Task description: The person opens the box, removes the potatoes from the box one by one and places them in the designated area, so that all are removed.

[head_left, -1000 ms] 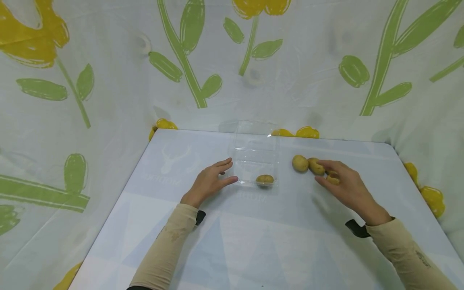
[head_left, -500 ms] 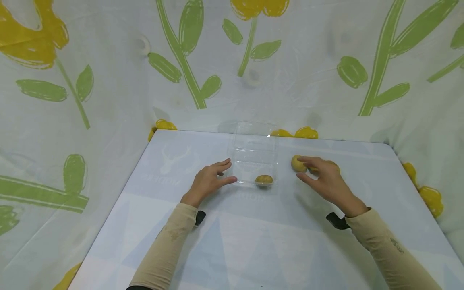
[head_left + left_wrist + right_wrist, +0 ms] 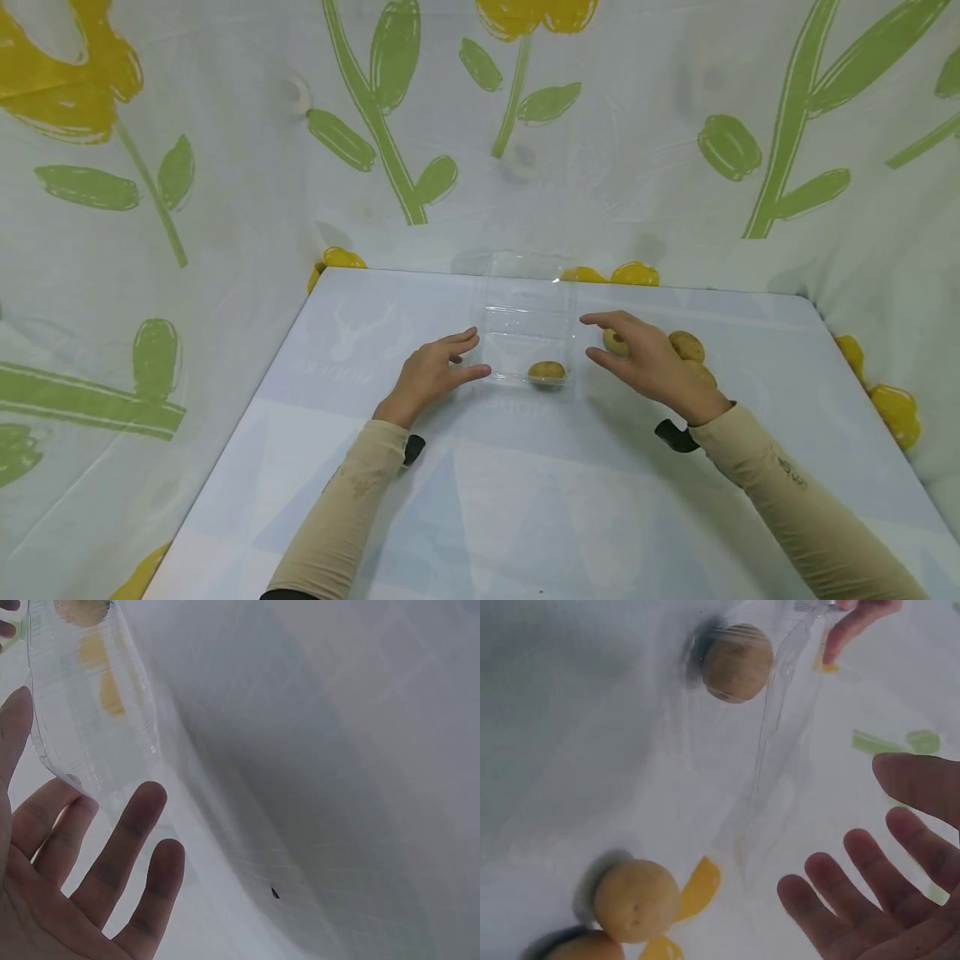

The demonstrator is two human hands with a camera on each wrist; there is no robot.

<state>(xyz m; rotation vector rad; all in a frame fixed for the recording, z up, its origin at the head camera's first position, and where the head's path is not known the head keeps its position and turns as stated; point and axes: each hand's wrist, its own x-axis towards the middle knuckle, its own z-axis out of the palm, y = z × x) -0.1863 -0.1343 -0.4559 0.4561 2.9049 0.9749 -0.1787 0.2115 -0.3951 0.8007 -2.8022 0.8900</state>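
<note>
A clear plastic clamshell box [image 3: 525, 321] stands with its lid raised at the back of the table, and one potato [image 3: 547, 372] lies in its front right part. My left hand [image 3: 431, 375] is at the box's left side, fingers spread; in the left wrist view, fingertips [image 3: 88, 802] meet its rim. Over the table to the box's right, my right hand [image 3: 648, 358] holds nothing, its fingers extended and apart from the thumb. It partly hides a potato [image 3: 613, 342] from the head view. Two more potatoes, one [image 3: 686, 344] behind the other [image 3: 701, 372], lie right of that hand.
The pale table [image 3: 480, 500] has a blue triangle pattern. A white curtain [image 3: 615, 192] printed with green leaves and yellow flowers hangs close behind the table and at both sides.
My right hand has moved left from over the potatoes towards the box, holding nothing. Potatoes it covered before now show to its right. My left hand and the box have stayed put.
</note>
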